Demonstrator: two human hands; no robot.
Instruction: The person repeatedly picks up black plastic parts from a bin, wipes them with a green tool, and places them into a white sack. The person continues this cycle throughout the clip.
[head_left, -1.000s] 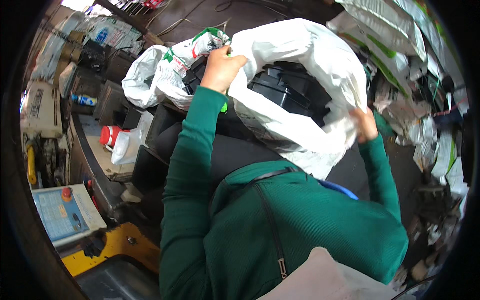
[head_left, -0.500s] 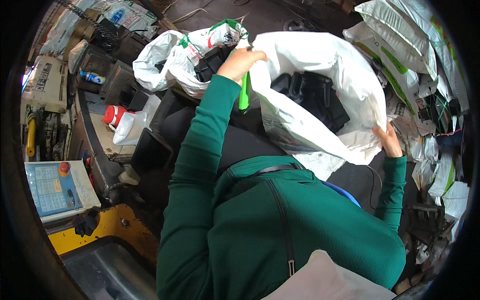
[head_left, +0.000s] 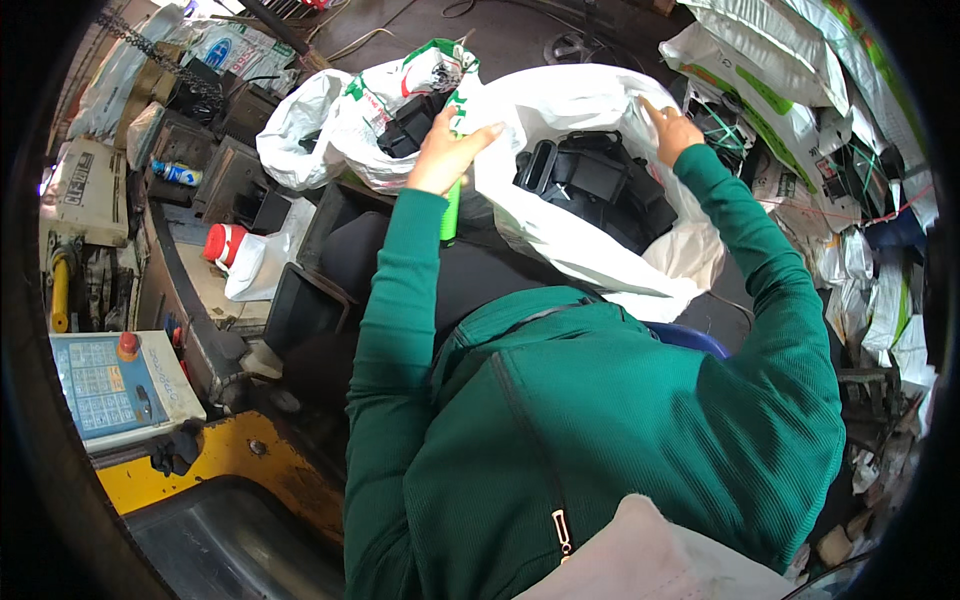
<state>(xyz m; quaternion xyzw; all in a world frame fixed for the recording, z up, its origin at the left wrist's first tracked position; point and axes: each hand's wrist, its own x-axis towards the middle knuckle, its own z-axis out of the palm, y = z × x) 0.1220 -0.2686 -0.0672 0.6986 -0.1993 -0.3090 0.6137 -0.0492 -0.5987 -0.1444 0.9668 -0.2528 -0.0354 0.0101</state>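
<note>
A large white woven sack point(head_left: 580, 245) stands wide-mouthed in front of me, with black plastic parts point(head_left: 610, 185) heaped inside. My left hand point(head_left: 445, 155) is at its left rim, thumb stretched toward the sack. Against that palm sits a slim bright green tool point(head_left: 450, 218), which looks like a utility knife; it points down, partly hidden by the hand. On the far right rim, my right hand point(head_left: 675, 132) grips the sack's edge with its fingertips. A smaller white sack with green and red print point(head_left: 362, 135) stands at the left, also holding black parts.
Filled white bags point(head_left: 770, 60) are stacked at the far right. To the left are a red-lidded white container point(head_left: 225, 243), a control panel with a red button point(head_left: 100, 385) and a yellow machine part point(head_left: 225, 450). A dark crate point(head_left: 305, 305) stands near my left arm.
My right hand has moved from the sack's near right edge up to its far right rim. My left hand and the green tool have shifted slightly left and nearer. The sack's mouth has changed shape.
</note>
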